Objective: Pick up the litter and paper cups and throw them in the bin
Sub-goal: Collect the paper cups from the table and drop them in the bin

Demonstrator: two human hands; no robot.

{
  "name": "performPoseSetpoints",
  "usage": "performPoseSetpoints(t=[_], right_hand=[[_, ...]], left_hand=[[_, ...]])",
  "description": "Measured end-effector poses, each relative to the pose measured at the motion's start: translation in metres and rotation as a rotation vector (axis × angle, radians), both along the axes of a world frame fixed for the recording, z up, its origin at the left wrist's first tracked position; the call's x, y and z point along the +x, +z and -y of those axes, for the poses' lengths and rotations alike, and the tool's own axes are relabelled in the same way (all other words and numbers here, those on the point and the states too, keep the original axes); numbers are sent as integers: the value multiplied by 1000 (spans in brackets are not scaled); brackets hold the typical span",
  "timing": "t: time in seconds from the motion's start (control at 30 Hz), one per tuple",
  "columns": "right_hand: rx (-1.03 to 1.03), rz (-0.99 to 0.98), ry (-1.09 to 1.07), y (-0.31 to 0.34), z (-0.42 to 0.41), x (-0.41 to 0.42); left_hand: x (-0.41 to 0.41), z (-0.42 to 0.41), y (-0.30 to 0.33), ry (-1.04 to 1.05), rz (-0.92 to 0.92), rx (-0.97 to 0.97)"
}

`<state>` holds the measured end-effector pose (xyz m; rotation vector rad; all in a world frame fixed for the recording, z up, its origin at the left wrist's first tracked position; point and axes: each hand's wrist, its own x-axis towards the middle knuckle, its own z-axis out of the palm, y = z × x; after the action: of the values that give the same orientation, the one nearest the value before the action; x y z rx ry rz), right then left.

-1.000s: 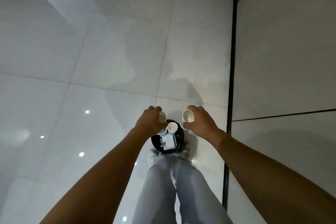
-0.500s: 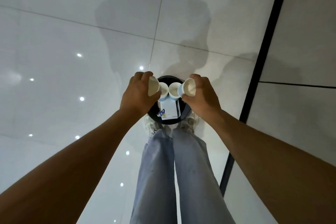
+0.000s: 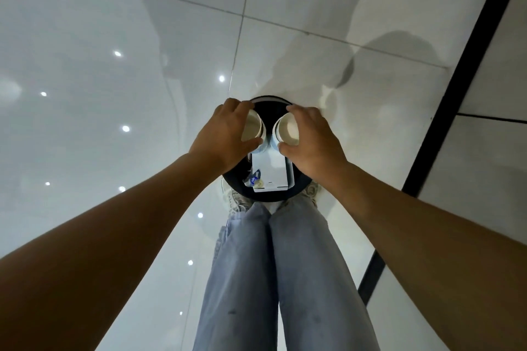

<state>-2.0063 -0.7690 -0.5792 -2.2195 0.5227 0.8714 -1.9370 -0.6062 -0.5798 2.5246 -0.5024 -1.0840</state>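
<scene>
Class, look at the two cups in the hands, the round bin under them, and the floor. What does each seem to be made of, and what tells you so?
Left cup and right cup: probably paper, matte off-white with thin rolled rims.
Bin: dark, smooth rim, likely plastic, though metal is possible.
Floor: glossy pale tile, with grout lines and mirrored ceiling lights.
</scene>
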Motion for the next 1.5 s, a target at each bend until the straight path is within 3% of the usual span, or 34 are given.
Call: performPoseSetpoints(t=[0.23, 0.5, 0.8, 1.0, 1.3, 1.5], right_hand=[[-71, -2, 158, -25, -10, -9], [-124, -37, 177, -13, -11, -2], [-154, 110, 215, 136, -33, 31], [-190, 157, 502, 261, -64, 51], [-209, 290, 851, 408, -106, 36], [-207, 416, 1140, 476, -163, 13]], left_hand=[[-13, 7, -22, -7, -49, 40], [-11, 4, -7, -129, 11, 92], [9, -28, 134, -88, 115, 177], [2, -46, 251, -16, 113, 272], [-63, -84, 406, 293, 241, 323], [-132, -135, 470, 602, 271, 345]])
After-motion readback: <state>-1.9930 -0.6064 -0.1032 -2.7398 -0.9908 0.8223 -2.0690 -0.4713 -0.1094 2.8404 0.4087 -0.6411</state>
